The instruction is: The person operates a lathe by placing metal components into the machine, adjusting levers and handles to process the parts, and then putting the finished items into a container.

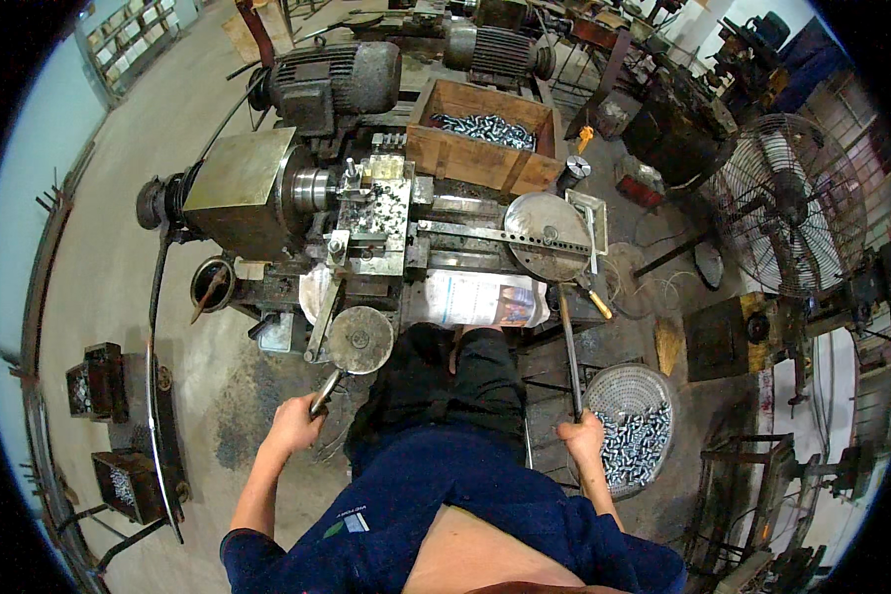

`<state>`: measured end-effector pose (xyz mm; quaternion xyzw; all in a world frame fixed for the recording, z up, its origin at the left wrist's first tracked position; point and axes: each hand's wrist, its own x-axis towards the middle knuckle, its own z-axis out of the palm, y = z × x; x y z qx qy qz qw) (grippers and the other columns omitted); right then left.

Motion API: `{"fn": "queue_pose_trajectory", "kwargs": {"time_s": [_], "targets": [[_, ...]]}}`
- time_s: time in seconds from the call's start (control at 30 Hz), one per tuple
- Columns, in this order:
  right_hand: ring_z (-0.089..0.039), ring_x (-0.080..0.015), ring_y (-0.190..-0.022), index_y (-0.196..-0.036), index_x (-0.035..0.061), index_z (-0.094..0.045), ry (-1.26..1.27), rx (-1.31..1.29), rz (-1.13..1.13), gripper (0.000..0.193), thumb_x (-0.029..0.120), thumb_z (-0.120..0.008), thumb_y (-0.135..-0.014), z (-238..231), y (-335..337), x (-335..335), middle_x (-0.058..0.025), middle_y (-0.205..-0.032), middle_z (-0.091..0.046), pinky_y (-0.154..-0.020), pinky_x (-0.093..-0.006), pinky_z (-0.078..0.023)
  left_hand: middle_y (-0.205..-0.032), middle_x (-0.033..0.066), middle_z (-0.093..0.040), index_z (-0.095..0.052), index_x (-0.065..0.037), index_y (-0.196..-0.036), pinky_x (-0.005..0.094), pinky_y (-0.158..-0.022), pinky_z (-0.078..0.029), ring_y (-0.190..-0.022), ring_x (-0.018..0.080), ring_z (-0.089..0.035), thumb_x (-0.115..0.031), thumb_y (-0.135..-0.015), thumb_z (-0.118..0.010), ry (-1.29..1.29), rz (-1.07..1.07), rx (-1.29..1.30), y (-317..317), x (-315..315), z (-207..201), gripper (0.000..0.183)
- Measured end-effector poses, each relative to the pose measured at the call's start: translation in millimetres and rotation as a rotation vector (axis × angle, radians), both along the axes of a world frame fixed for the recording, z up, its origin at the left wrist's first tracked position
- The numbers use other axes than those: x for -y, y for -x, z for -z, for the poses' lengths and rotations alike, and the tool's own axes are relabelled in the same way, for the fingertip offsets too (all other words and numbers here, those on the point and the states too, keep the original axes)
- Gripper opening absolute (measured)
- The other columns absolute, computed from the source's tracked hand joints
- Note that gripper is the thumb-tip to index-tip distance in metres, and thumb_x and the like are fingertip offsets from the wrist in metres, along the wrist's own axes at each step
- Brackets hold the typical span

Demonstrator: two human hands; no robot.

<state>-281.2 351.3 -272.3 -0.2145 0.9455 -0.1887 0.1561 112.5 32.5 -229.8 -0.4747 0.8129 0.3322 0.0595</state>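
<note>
My left hand [296, 424] is closed around a short lever handle [327, 390] below a round metal disc [360, 341] at the machine's front. My right hand [581, 432] grips a long metal lever [570, 351] that runs up toward a larger round plate [547, 236] at the machine's right end. Between the two stands the small lathe, with its chuck [312, 188] at the left and a chip-covered tool slide [374, 213] beside it. A perforated flat bar [475, 235] links the slide to the large plate. Printed paper [480, 299] lies along the front edge.
Behind the lathe a wooden box [480, 163] holds many small metal parts. A round basket [629, 374] of similar parts stands by my right hand. An electric motor [337, 77] is at back left, a caged fan [787, 203] at right. Small bins [129, 485] stand on the left.
</note>
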Motion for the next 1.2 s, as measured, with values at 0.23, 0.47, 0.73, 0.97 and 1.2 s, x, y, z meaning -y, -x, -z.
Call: {"fn": "queue_pose_trajectory", "kwargs": {"time_s": [0.23,0.47,0.73,0.97,1.2], "targets": [[-0.06,-0.0409,-0.071,-0.077,0.0039,-0.06,0.002,-0.028,-0.054,0.029,0.028,-0.06,-0.061,0.8,7.3,1.6,-0.0233,-0.072,-0.062,-0.064,-0.0466,-0.047,-0.078,0.0212,-0.062,-0.062,-0.007,-0.093,0.0472,-0.069,-0.047,-0.077,0.0405,-0.06,-0.018,-0.076,-0.06,0.027,-0.007,-0.063,1.4,-3.0,-0.8,0.02],[-0.063,-0.0395,-0.074,-0.079,0.0056,-0.066,-0.372,-0.262,-0.059,0.033,0.035,-0.058,-0.065,4.9,111.9,-26.8,-0.0203,-0.075,-0.065,-0.072,-0.0481,-0.049,-0.079,0.0197,-0.063,-0.062,-0.007,-0.093,0.0455,-0.069,-0.048,-0.078,0.0388,-0.061,-0.016,-0.075,-0.059,-0.038,0.001,-0.031,1.4,1.0,0.8,0.02],[-0.061,-0.0349,-0.09,-0.102,0.006,-0.064,-0.447,-0.69,-0.098,0.042,0.027,-0.065,-0.065,-53.6,204.6,78.0,-0.0177,-0.098,-0.064,-0.081,-0.043,-0.047,-0.075,0.0146,-0.063,-0.062,-0.005,-0.096,0.0387,-0.067,-0.048,-0.071,0.0306,-0.062,-0.021,-0.077,-0.063,-0.126,0.075,-0.07,2.6,3.6,-9.2,0.024],[-0.056,-0.0311,-0.076,-0.082,0.0003,-0.059,0.394,-0.57,-1.152,0.029,0.012,-0.061,-0.055,-253.5,22.1,185.5,-0.0123,-0.082,-0.058,-0.069,-0.0388,-0.046,-0.092,0.0077,-0.066,-0.056,0.005,-0.107,0.0292,-0.081,-0.048,-0.086,0.0149,-0.061,-0.02,-0.086,-0.064,-0.619,-0.047,-0.277,-8.0,31.8,-6.7,0.034],[-0.046,-0.022,-0.057,-0.068,0.0072,-0.052,0.889,-0.826,-1.581,0.023,0.018,-0.059,-0.048,-354.8,-89.3,190.7,-0.0053,-0.063,-0.044,-0.049,-0.0339,-0.038,-0.088,0.0113,-0.066,-0.056,0.006,-0.111,0.0301,-0.078,-0.048,-0.084,0.0167,-0.062,-0.021,-0.088,-0.06,-0.462,-0.202,-0.498,-13.4,42.9,-1.9,0.035]]}}
